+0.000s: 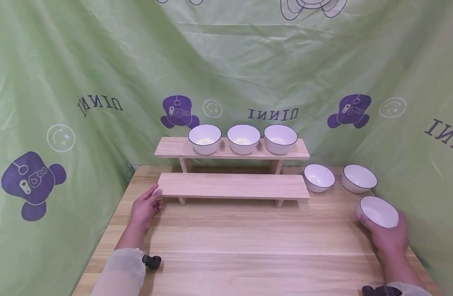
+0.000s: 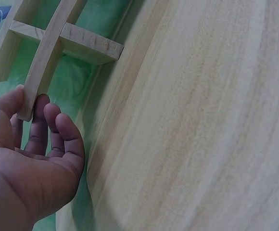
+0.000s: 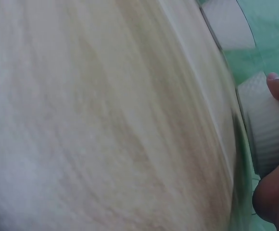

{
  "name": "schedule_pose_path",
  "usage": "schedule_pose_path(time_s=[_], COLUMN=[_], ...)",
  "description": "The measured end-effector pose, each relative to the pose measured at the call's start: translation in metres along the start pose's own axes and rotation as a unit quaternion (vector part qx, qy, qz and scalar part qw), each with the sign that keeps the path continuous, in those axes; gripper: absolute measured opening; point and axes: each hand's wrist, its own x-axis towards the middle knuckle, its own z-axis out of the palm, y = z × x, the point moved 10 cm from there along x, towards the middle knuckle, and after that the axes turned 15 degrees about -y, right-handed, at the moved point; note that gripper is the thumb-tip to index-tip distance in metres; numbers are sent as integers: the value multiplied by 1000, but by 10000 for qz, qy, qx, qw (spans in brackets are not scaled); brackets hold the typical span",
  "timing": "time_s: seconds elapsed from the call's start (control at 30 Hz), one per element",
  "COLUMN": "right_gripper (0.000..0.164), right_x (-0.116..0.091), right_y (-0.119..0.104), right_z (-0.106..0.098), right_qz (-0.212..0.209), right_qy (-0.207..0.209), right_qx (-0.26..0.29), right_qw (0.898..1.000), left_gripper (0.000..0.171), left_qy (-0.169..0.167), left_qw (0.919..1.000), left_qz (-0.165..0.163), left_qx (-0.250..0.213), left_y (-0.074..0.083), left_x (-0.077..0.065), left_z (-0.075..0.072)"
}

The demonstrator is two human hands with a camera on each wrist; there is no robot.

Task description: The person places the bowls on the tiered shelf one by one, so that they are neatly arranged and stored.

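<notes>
At the left end of the lower board of a two-tier wooden shelf (image 1: 233,186), my left hand (image 1: 146,206) pinches the board's edge. In the left wrist view the thumb lies on one face of that board (image 2: 44,62) and the fingertips on the other. My right hand (image 1: 392,236) grips a white bowl (image 1: 379,212) with a dark rim at the right side of the table. Its ribbed outer wall shows in the right wrist view, where part of the hand (image 3: 276,192) falls outside the picture.
Three matching bowls, the middle one (image 1: 243,139) among them, stand in a row on the upper board. Two more, a left bowl (image 1: 319,178) and a right bowl (image 1: 358,179), sit on the table (image 1: 248,246) right of the shelf. A green printed curtain (image 1: 226,61) hangs behind.
</notes>
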Motion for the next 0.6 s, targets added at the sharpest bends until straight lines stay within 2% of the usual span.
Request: schedule_pose_path(time_s=[0.6], right_gripper=[133], right_x=[-14], right_y=[-25], right_z=[3], right_qz=[-191], right_qy=[-111], right_qx=[-44], right_qw=[9997], left_gripper=[68], left_qy=[-24], left_qw=[9998], left_qz=[-61], left_qx=[168], left_y=[0], left_x=[1], left_z=[1])
